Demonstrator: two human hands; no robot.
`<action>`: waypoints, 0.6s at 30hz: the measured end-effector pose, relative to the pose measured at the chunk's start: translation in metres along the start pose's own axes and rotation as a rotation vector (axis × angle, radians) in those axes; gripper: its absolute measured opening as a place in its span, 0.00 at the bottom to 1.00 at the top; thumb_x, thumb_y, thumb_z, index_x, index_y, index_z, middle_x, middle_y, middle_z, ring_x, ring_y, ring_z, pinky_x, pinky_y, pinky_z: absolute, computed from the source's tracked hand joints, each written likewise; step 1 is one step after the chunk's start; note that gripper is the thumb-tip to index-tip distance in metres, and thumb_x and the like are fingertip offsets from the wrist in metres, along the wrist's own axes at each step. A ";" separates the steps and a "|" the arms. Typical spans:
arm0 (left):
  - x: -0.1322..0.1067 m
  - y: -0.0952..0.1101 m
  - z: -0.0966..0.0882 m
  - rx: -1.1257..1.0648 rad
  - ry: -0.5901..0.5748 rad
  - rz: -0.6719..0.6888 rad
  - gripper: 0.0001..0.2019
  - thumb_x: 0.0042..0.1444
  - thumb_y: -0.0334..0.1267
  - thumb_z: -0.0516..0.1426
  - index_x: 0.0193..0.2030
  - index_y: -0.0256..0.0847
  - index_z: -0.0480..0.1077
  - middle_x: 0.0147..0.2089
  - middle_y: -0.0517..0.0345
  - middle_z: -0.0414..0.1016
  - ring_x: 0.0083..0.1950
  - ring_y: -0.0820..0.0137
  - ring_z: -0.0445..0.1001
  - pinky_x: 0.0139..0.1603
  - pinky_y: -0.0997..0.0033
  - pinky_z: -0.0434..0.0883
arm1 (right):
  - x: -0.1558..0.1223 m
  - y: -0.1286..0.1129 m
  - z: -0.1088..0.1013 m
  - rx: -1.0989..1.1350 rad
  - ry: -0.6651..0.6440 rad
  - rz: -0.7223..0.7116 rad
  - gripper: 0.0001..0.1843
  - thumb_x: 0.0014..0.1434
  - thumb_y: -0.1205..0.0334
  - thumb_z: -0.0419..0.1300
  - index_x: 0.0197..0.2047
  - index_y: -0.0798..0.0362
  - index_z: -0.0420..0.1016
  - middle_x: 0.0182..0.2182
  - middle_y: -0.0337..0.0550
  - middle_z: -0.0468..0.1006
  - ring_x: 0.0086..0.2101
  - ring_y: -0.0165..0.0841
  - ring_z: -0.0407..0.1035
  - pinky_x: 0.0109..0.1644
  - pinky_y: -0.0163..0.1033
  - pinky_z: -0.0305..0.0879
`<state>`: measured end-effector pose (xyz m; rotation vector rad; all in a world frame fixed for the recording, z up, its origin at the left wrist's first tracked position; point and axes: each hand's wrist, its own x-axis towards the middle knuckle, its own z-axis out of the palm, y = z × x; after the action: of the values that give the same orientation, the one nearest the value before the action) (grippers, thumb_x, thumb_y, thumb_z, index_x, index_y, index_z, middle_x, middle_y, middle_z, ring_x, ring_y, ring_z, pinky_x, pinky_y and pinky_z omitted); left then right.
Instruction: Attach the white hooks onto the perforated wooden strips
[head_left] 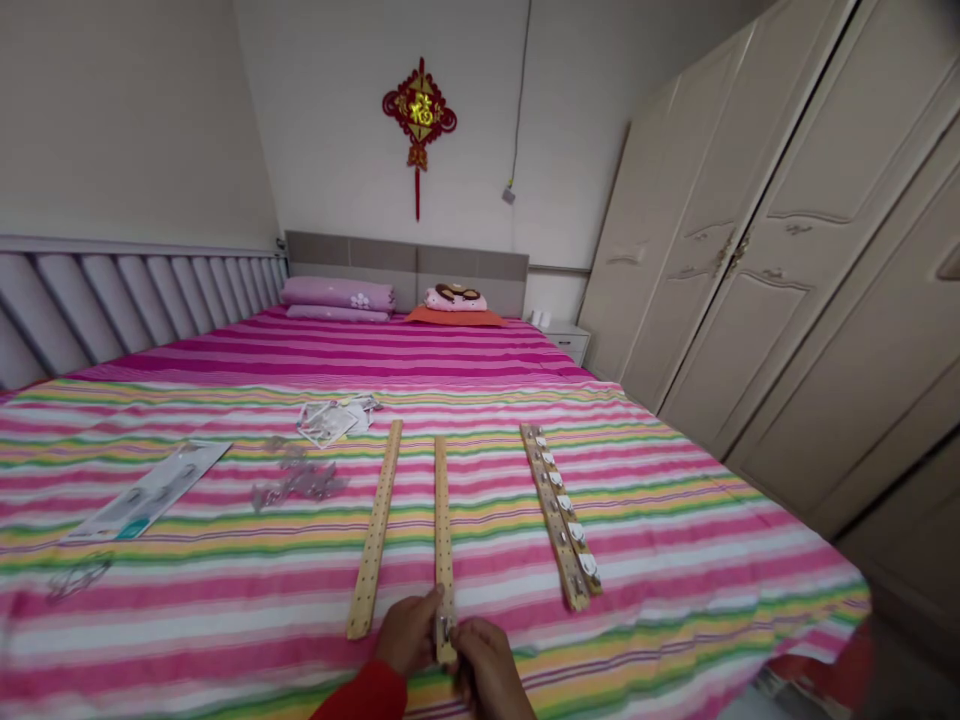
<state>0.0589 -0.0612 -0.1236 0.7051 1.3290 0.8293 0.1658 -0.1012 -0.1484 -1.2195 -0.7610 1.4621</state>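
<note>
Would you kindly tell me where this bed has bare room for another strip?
The striped bedspread lies bare right of the hook-fitted strip, toward the wardrobe. A narrow gap separates the left plain strip from the middle one. It is crowded leftward, around the metal fittings and packaging card.

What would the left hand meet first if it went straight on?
Most likely the long pale wooden strip with small holes, just ahead of the left hand and nearly touching it; depth is unclear.

strip (444,520): pale tan, dotted holes | bedspread (660,560): pink, green, yellow, white stripes | sleeve (358,697): red | pillow (337,294): lilac, floral | headboard (375,255): grey
</note>
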 end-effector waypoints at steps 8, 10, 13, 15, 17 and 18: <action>-0.006 0.003 -0.004 -0.016 0.002 -0.052 0.26 0.34 0.64 0.60 0.17 0.42 0.59 0.13 0.64 0.61 0.14 0.75 0.60 0.18 0.74 0.56 | 0.002 0.005 -0.004 -0.012 -0.047 0.008 0.24 0.38 0.40 0.64 0.16 0.53 0.65 0.08 0.32 0.63 0.08 0.21 0.49 0.13 0.30 0.37; -0.014 0.008 -0.010 0.071 -0.042 -0.109 0.27 0.39 0.67 0.55 0.19 0.41 0.63 0.16 0.58 0.67 0.16 0.72 0.65 0.19 0.73 0.59 | 0.000 0.007 -0.008 -0.049 -0.074 0.019 0.26 0.40 0.37 0.63 0.18 0.53 0.67 0.07 0.31 0.60 0.08 0.22 0.49 0.13 0.30 0.37; -0.026 0.022 -0.027 0.249 -0.048 -0.033 0.28 0.40 0.67 0.55 0.21 0.39 0.66 0.21 0.51 0.73 0.19 0.68 0.71 0.21 0.71 0.62 | -0.002 0.006 -0.012 -0.107 -0.043 -0.006 0.29 0.40 0.33 0.61 0.17 0.53 0.68 0.10 0.33 0.62 0.09 0.23 0.50 0.13 0.31 0.38; -0.031 0.038 -0.044 0.293 -0.069 0.108 0.26 0.36 0.63 0.60 0.22 0.37 0.67 0.23 0.51 0.74 0.20 0.69 0.71 0.22 0.72 0.62 | -0.001 0.002 -0.015 -0.120 0.012 -0.059 0.29 0.41 0.33 0.61 0.16 0.53 0.66 0.10 0.33 0.61 0.11 0.23 0.51 0.14 0.31 0.42; -0.031 0.059 -0.067 0.238 -0.080 0.256 0.25 0.35 0.60 0.62 0.24 0.36 0.69 0.25 0.53 0.75 0.22 0.70 0.71 0.23 0.73 0.63 | 0.000 -0.003 -0.018 -0.110 0.068 -0.148 0.29 0.41 0.34 0.62 0.17 0.54 0.67 0.11 0.33 0.60 0.14 0.24 0.53 0.17 0.31 0.47; -0.028 0.071 -0.081 0.189 -0.034 0.350 0.23 0.36 0.58 0.62 0.26 0.36 0.70 0.25 0.54 0.75 0.24 0.71 0.71 0.25 0.74 0.64 | 0.001 -0.005 -0.018 -0.106 0.089 -0.191 0.28 0.40 0.34 0.63 0.18 0.54 0.69 0.12 0.33 0.60 0.15 0.25 0.53 0.18 0.31 0.48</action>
<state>-0.0305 -0.0483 -0.0589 1.1179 1.2823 0.9718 0.1849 -0.1013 -0.1491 -1.2467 -0.8778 1.2174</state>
